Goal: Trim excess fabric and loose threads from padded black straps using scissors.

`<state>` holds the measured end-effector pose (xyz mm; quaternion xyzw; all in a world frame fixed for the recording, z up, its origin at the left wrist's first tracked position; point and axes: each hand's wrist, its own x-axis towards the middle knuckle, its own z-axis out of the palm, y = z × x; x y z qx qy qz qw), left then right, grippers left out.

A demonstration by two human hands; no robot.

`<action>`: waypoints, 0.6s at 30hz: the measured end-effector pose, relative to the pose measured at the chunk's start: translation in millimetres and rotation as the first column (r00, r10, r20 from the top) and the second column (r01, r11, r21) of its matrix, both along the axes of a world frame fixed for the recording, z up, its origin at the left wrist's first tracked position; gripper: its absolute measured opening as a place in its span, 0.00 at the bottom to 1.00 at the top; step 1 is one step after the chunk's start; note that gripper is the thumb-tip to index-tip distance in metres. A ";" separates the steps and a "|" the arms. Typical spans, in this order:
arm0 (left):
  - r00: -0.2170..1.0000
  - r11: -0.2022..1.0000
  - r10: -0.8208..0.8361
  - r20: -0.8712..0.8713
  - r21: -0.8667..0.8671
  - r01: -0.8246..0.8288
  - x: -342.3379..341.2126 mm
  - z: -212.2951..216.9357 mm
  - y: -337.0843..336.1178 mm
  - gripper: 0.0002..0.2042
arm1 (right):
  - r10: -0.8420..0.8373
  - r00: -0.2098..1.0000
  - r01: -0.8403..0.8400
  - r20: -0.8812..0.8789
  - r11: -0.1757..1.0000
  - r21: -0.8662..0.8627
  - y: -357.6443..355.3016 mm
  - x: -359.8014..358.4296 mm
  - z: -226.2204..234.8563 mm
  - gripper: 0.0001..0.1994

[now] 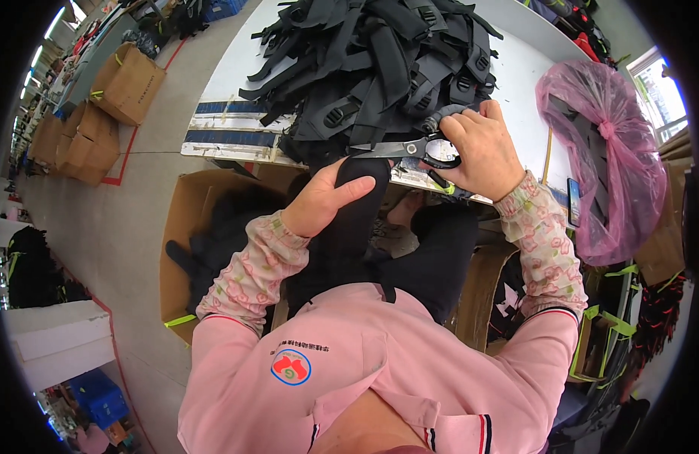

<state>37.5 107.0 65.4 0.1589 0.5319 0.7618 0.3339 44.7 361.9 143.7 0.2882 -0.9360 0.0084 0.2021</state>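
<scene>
My right hand [482, 147] grips a pair of scissors [414, 148], fingers in the dark handles, blades pointing left. Close by the blade tips, my left hand [323, 198] pinches a black padded strap [362, 178] with a rounded end; the thumb lies across its face and the other fingers are mostly hidden. Where the strap's lower part ends against my black trousers is hard to make out. Just beyond both hands a heap of black straps with buckles [380, 64] covers much of the white table [228, 83].
An open cardboard box [175, 227] holding black pieces stands left below the table edge. At the right are a pink plastic bag [591, 144] with dark pieces inside and a phone [573, 201]. More cardboard boxes [126, 83] stand on the floor at far left.
</scene>
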 end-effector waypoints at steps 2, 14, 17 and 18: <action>0.999 1.000 -0.021 -0.025 -0.013 0.021 -0.6 -1.4 2.5 0.18 | 0.018 1.000 -0.018 -0.001 0.999 0.042 1.0 -0.3 2.7 0.21; 0.990 0.989 0.136 -0.039 0.069 -0.133 -3.1 2.3 -6.5 0.16 | -0.070 0.839 0.326 0.540 0.858 -0.396 1.7 14.4 -27.7 0.25; 0.959 0.947 0.284 0.021 0.147 -0.284 -3.7 -4.8 -6.5 0.13 | 0.203 0.727 0.369 0.656 0.690 -0.623 -20.1 32.0 -72.9 0.20; 0.949 0.932 0.310 0.056 0.180 -0.315 -2.7 -2.7 -6.4 0.12 | 0.263 0.666 0.386 0.698 0.679 -0.624 -26.2 36.6 -81.5 0.20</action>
